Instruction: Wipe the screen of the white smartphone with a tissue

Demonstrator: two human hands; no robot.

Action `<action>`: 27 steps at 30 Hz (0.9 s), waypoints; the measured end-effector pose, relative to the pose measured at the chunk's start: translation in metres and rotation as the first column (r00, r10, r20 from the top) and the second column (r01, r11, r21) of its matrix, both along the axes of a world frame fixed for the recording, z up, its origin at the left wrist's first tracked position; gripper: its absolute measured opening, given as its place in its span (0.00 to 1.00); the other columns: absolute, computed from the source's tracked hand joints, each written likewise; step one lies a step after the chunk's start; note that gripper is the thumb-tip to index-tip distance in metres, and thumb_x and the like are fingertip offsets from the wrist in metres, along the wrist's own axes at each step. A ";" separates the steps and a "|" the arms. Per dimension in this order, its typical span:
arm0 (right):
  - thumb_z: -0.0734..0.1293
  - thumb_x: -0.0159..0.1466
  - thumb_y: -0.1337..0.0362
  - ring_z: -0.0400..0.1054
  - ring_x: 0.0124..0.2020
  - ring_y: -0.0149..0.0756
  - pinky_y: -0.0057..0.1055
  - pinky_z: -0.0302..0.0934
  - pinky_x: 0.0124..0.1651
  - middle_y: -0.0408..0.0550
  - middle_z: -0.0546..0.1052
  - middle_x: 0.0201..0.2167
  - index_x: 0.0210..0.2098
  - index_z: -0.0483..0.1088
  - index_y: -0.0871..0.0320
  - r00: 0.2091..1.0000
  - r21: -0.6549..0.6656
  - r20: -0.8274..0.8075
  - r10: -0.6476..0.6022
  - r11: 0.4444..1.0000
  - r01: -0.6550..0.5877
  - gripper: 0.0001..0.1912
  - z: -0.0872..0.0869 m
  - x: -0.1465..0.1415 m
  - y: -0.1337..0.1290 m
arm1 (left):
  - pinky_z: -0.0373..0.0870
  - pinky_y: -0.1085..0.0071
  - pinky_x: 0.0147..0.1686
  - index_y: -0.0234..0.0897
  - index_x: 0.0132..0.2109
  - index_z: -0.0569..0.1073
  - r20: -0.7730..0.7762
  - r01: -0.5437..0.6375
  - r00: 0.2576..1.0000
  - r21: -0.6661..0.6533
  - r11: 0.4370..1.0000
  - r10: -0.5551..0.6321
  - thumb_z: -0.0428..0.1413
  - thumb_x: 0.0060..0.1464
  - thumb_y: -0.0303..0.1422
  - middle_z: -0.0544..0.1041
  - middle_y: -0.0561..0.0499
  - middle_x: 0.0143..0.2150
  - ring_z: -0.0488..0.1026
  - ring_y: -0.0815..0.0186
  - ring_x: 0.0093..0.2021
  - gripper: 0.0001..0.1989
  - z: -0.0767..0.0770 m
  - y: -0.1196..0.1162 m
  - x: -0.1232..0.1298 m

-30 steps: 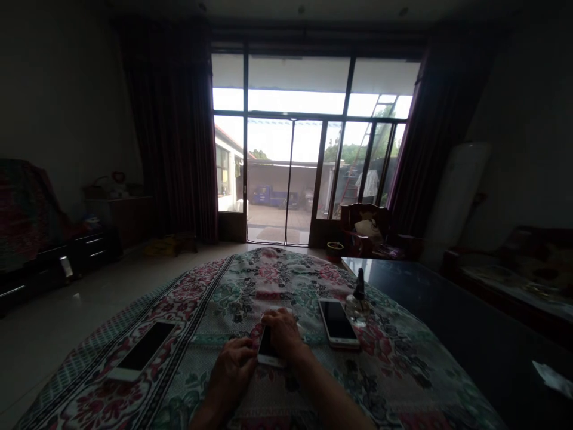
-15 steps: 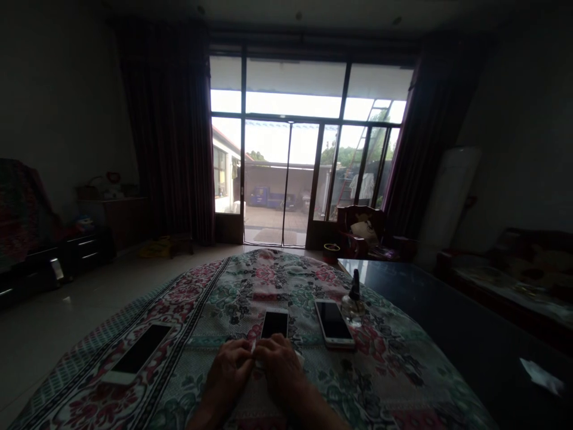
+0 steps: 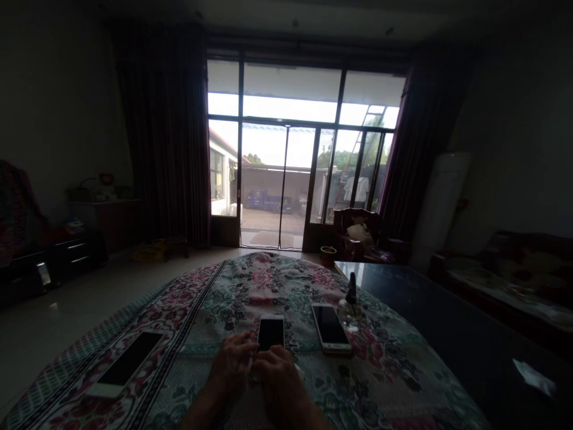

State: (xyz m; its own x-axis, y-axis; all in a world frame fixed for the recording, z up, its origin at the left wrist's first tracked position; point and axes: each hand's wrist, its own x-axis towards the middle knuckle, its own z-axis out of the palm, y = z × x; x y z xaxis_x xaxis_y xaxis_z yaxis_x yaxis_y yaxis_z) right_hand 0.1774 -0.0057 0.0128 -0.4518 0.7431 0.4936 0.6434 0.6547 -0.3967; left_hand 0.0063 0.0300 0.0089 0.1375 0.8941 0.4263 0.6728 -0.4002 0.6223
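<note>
"What lies near the hands?"

"From the head camera I see a slim smartphone with white frame and black glass screen (image 3: 271, 333). It lies flat in the middle of a flowered green and red cloth (image 3: 268, 280), screen up and long side pointing away from the person. Its near end goes under the hands, so I cannot see that end well."

"How do the hands stand on it?"

"The left hand (image 3: 230, 361) is at the near left corner of the phone, with fingers curled down. The right hand (image 3: 278, 375) lies over the near end. The two hands are close together, almost touching each other. They are on the phone, but I cannot tell if the fingers are clamped on it or only rest there."

"And around it?"

"Just to the right lies a pale rose-gold smartphone (image 3: 330, 327), screen up, and next to its far right corner stands a clear glass bottle with a black cap (image 3: 349, 316). Well apart on the left of the cloth lies a white smartphone with dark screen (image 3: 128, 363). Right of the cloth is a dark glass table top (image 3: 447, 334). Far ahead is a glass door (image 3: 264, 185) between dark red curtains (image 3: 165, 131)."
</note>
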 end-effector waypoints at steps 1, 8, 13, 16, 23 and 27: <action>0.62 0.65 0.70 0.65 0.44 0.34 0.31 0.55 0.50 0.38 0.78 0.42 0.37 0.72 0.49 1.000 -0.002 -0.012 -0.003 1.000 0.003 0.10 -0.001 0.000 0.001 | 0.70 0.59 0.52 0.45 0.40 0.82 -0.022 0.018 1.000 -0.011 1.000 -0.018 0.52 0.45 0.25 0.79 0.47 0.50 0.74 0.55 0.51 0.18 0.001 0.003 0.002; 0.64 0.64 0.69 0.65 0.43 0.34 0.30 0.55 0.48 0.38 0.78 0.38 0.31 0.72 0.51 0.999 -0.025 -0.046 0.001 1.000 -0.002 0.08 -0.002 -0.001 0.002 | 0.70 0.61 0.53 0.47 0.39 0.82 0.014 0.038 0.999 0.076 0.996 -0.039 0.50 0.48 0.28 0.79 0.48 0.49 0.74 0.57 0.51 0.18 -0.018 0.011 -0.002; 0.61 0.66 0.68 0.64 0.42 0.34 0.30 0.54 0.49 0.38 0.78 0.39 0.35 0.73 0.50 0.999 -0.020 -0.019 0.049 0.999 -0.049 0.10 0.005 0.004 -0.005 | 0.71 0.62 0.52 0.46 0.39 0.82 0.008 0.044 0.999 0.054 0.998 -0.045 0.49 0.46 0.26 0.80 0.49 0.48 0.75 0.57 0.50 0.20 -0.016 0.009 -0.005; 0.60 0.67 0.68 0.64 0.42 0.35 0.32 0.54 0.50 0.40 0.78 0.41 0.38 0.73 0.49 0.996 -0.039 0.011 0.087 0.996 -0.086 0.11 0.013 0.014 -0.012 | 0.69 0.60 0.54 0.45 0.40 0.82 0.004 0.061 0.998 0.017 0.998 -0.061 0.49 0.46 0.24 0.79 0.49 0.49 0.74 0.57 0.51 0.20 -0.012 0.007 -0.004; 0.57 0.66 0.72 0.64 0.44 0.35 0.33 0.55 0.51 0.43 0.77 0.45 0.41 0.73 0.53 0.994 -0.005 0.007 0.109 0.994 -0.109 0.15 0.016 0.042 -0.020 | 0.67 0.62 0.56 0.44 0.41 0.82 -0.012 0.049 0.999 -0.020 0.999 -0.049 0.48 0.45 0.17 0.79 0.49 0.50 0.73 0.61 0.53 0.24 -0.012 0.007 -0.002; 0.59 0.66 0.71 0.64 0.42 0.36 0.34 0.56 0.49 0.42 0.77 0.42 0.39 0.73 0.52 0.992 0.000 0.013 0.125 0.992 -0.125 0.13 0.016 0.031 -0.016 | 0.67 0.61 0.56 0.44 0.41 0.81 -0.031 0.056 0.998 -0.028 0.998 -0.057 0.49 0.45 0.17 0.79 0.50 0.49 0.74 0.61 0.52 0.24 -0.011 0.007 -0.001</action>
